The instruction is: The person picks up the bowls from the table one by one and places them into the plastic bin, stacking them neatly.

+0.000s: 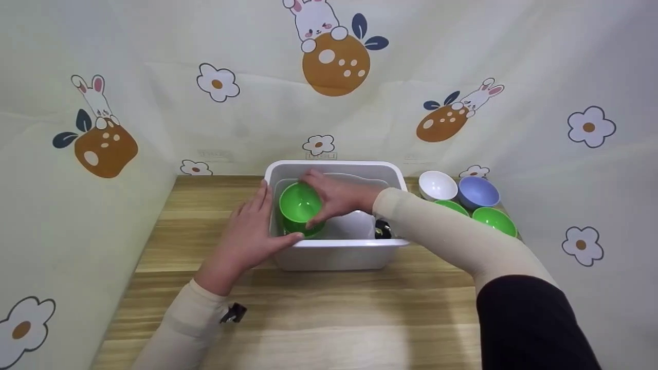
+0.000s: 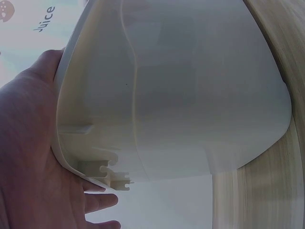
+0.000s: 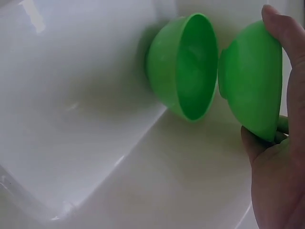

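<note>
Green bowl (image 1: 300, 201) pinched between the right hand's (image 1: 339, 196) thumb and fingers, just above a second green bowl (image 3: 183, 67) at the left end of a white bin (image 1: 334, 257); the left hand (image 1: 252, 226) lies spread against its near left corner. Stacking or unstacking appears underway; either calls for a level, steady grip. Whether the bowls touch is unclear. A sleeve (image 1: 442, 236) partly covers another green bowl (image 1: 452, 206) at right; a dark item (image 1: 383, 229) inside defies identification.
</note>
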`<state>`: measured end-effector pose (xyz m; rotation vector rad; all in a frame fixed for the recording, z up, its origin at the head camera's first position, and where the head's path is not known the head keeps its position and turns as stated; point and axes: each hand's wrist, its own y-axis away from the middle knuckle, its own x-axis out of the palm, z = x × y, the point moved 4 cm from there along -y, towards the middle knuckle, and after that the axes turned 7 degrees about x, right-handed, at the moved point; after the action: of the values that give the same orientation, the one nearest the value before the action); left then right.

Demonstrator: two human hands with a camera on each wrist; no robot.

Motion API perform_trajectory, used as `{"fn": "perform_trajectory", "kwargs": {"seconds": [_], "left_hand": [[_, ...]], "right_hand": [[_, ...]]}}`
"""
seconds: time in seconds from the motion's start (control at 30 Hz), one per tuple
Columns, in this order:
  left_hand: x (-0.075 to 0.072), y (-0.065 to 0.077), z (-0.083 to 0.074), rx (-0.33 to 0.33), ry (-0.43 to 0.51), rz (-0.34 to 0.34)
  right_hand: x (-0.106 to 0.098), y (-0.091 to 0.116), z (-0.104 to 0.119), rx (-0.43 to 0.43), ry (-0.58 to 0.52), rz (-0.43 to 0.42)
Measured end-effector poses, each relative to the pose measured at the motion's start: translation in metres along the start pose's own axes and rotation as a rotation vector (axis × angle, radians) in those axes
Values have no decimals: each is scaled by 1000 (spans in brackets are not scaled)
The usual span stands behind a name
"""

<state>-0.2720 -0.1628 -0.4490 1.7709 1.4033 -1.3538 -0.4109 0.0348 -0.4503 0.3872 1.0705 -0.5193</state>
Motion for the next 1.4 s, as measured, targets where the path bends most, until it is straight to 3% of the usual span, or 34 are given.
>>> {"fn": "perform_trajectory", "kwargs": {"seconds": [0.17,0.67,0.9,1.4], "left_hand": [[0,1,0,-6,3,4],[0,0,0,1,-2,-8],[0,0,0,2,21,-20],[0,1,-1,-3,14,-9]], "right_hand": [[7,-4,-1,-15,-9,13],[16,-5,0,1,155,38],[19,-6,-1,4,172,73],[26,-9,-3,-3,369,155]]}}
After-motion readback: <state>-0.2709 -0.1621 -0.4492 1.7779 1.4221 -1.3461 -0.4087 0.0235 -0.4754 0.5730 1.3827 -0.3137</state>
